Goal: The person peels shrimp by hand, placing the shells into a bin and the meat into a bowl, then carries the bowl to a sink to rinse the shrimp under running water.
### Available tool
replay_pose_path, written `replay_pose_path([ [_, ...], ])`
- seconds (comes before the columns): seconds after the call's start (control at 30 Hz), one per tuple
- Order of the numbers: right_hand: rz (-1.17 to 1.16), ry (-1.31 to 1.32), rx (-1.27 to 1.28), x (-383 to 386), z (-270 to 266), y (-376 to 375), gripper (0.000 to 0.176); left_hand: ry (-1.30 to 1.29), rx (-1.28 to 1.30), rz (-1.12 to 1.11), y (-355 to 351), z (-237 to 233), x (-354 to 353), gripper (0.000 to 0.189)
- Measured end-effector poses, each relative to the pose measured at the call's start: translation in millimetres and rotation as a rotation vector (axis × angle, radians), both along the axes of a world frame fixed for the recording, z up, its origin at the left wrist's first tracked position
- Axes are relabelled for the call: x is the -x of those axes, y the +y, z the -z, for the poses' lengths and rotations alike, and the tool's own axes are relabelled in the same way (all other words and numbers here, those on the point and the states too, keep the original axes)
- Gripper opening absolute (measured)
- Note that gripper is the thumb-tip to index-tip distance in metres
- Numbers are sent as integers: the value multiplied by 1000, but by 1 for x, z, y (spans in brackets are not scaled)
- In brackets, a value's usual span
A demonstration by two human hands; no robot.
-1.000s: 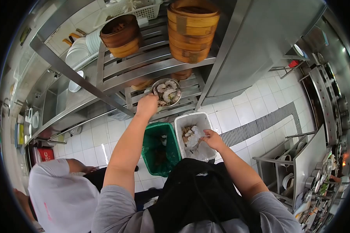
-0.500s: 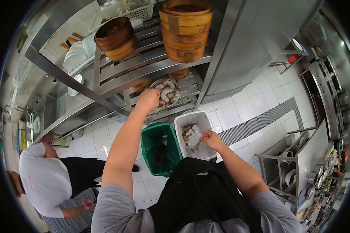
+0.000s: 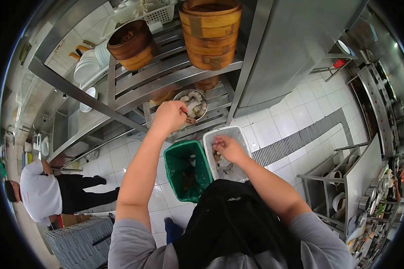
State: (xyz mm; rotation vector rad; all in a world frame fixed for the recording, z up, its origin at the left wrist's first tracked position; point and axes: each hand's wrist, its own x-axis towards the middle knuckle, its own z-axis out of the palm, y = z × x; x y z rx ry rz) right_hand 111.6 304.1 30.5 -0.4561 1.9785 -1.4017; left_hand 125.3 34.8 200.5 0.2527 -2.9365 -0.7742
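Note:
A round metal bowl (image 3: 205, 110) of greyish raw shrimp (image 3: 194, 102) sits on the lower slats of the metal rack. My left hand (image 3: 170, 117) is at the bowl's near left edge, its fingers pinched together; what they hold, if anything, is hidden. Brownish pieces show just below those fingertips. Over the white bin (image 3: 243, 140) is my right hand (image 3: 228, 148), fingers curled in; I cannot make out anything in them. Pale plastic and brownish scraps lie in that bin. A bin with a green liner (image 3: 171, 168) stands directly left of it.
Bamboo steamers (image 3: 211, 38) stand stacked on the upper rack (image 3: 175, 80), with a darker steamer (image 3: 132, 45) beside them. A steel cabinet (image 3: 283, 54) rises at right. At left, a co-worker (image 3: 42, 190) is near grey crates (image 3: 76, 240). A floor drain (image 3: 296, 134) runs right.
My right hand has moved up and left over the white bin, its fingers curling. My left hand has shifted slightly at the bowl. The co-worker has moved farther off, and a blue-shod foot now shows.

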Motion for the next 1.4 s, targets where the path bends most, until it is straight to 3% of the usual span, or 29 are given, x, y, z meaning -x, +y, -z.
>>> replay_pose_path([
  [0.07,103,171,70,-1,-14,-15,46,-17,-10,20,10,-26,-9,20],
  [0.2,242,20,357,10,-33,-35,44,-32,-117,219,33,-79,-30,19],
  [0.27,248,-815,610,19,-55,-29,46,-22,-154,309,41,-81,-36,18],
  [0.3,247,-817,610,17,-59,-26,46,67,-123,421,43,-77,-36,18],
  [0.33,27,-954,646,15,-63,-23,49,160,-90,534,44,-73,-37,17],
  [0.37,-201,-1081,674,15,-64,-19,51,163,-88,532,44,-66,-37,17],
  [0.4,-258,-1113,725,20,-29,-16,43,161,-100,513,45,-57,-38,16],
  [0.43,-259,-1113,720,14,-33,-12,43,157,-114,495,47,-51,-41,16],
  [0.47,-84,-1006,685,8,-37,-7,39,56,-107,431,47,-49,-45,17],
  [0.53,239,-870,679,0,-54,-1,29,130,-63,376,49,-32,-51,21],
  [0.57,243,-869,676,-1,-51,4,29,200,-15,320,51,-21,-54,26],
  [0.63,225,-550,530,0,-42,16,31,225,9,335,73,2,-55,33],
  [0.7,239,-393,512,-2,-30,21,32,250,33,344,98,33,-53,41],
  [0.77,252,-238,495,-3,-28,27,33,125,183,344,116,67,-49,49],
  [0.87,253,-180,367,-2,-31,40,30,103,179,397,126,90,-41,47],
  [0.93,171,215,35,1,-27,46,29,138,181,421,136,100,-41,38],
  [1.1,200,354,-134,-3,-31,58,27,-44,19,234,171,146,-44,28],
  [1.27,190,615,-225,2,-1,71,27,-268,-35,145,188,146,-43,33],
  [1.33,408,821,-268,11,19,78,27,-280,-15,158,187,147,-43,32],
  [1.37,409,823,-265,19,25,85,27,-329,-17,177,183,146,-43,34],
  [1.4,364,559,-241,29,28,92,27,-380,-16,196,178,146,-44,37],
])
